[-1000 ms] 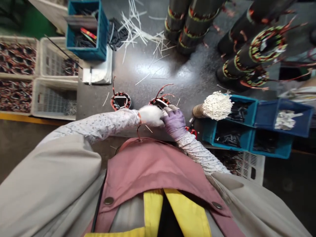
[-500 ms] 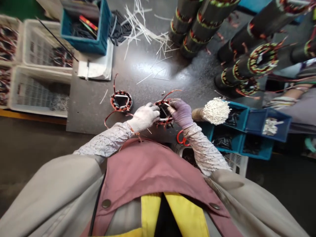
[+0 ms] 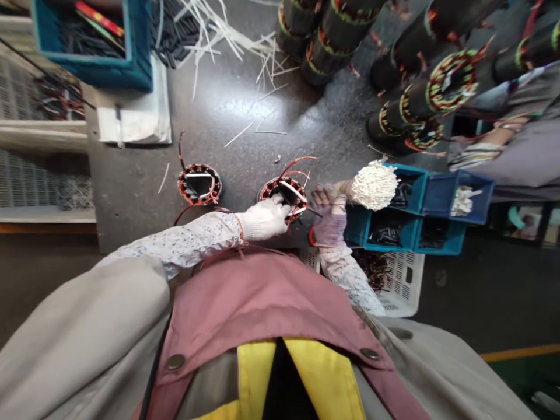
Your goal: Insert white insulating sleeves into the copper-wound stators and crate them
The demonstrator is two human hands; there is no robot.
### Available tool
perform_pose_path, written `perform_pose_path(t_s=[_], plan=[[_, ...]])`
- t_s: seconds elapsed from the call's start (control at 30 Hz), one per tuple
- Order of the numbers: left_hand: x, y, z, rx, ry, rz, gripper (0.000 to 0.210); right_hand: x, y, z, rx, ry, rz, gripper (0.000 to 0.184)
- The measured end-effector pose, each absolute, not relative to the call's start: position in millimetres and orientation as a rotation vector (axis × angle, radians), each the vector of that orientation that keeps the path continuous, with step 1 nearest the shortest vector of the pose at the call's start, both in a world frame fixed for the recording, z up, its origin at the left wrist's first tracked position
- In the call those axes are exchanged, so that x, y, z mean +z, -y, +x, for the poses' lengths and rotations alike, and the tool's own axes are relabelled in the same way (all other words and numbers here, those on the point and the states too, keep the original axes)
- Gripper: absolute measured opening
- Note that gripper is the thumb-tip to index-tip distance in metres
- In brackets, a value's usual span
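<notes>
A wire-wound motor stator (image 3: 301,191) with red leads and white sleeving stands on the bench before me. My left hand (image 3: 266,217), in a white glove, grips its near left rim, fingertips reaching into the ring. Just right of the stator is my right hand (image 3: 329,219) in a purple glove, apart from the ring, its fingers loosely spread. A thin black piece lies between that hand and the stator; I cannot tell whether the hand touches it. Another stator (image 3: 199,184) stands farther left. Beside my right hand lies a tied bundle of white sleeving (image 3: 374,185).
Blue bins (image 3: 394,230) with black sleeves stand at the right, above a white crate (image 3: 405,286). Stacked stators (image 3: 400,116) fill the back right. Loose white tubes (image 3: 219,35), a notebook (image 3: 135,114) and a blue box (image 3: 94,64) are at the back left. A co-worker's arm (image 3: 503,137) shows at right.
My right hand has left the stator's right rim and moved a little right and down. The left hand stays at the ring. The view has shifted, so the bench things appear farther left.
</notes>
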State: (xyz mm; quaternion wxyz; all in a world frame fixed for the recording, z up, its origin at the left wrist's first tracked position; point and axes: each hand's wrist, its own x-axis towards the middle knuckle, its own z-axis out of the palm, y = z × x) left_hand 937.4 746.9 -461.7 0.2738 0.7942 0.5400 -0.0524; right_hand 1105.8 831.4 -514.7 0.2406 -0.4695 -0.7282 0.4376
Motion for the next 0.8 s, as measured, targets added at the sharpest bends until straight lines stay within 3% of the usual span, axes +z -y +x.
perform_pose_path(t_s=[0.17, 0.27, 0.37, 0.5, 0.7, 0.8], plan=[[-477, -760, 940, -0.282, -1.358, 2.08, 0.044, -512, -856, 1016, 1.435, 2.001, -1.261, 0.036], [-467, -764, 928, -0.253, -1.458, 1.975, 0.043, -494, -870, 1025, 1.612, 1.821, -1.208, 0.038], [-453, -774, 893, 0.017, -1.345, 1.934, 0.03, -488, -859, 1078, 1.382, 1.588, -1.286, 0.045], [-449, -795, 831, 0.473, -1.483, 1.67, 0.033, -507, -829, 1118, 0.944, 2.058, -1.363, 0.032], [-478, -806, 796, -0.038, -1.897, 1.664, 0.033, -533, -836, 1055, 0.77, 2.841, -1.071, 0.027], [-481, -797, 803, -0.014, -1.906, 1.68, 0.024, -533, -844, 1029, 0.811, 3.014, -0.924, 0.023]])
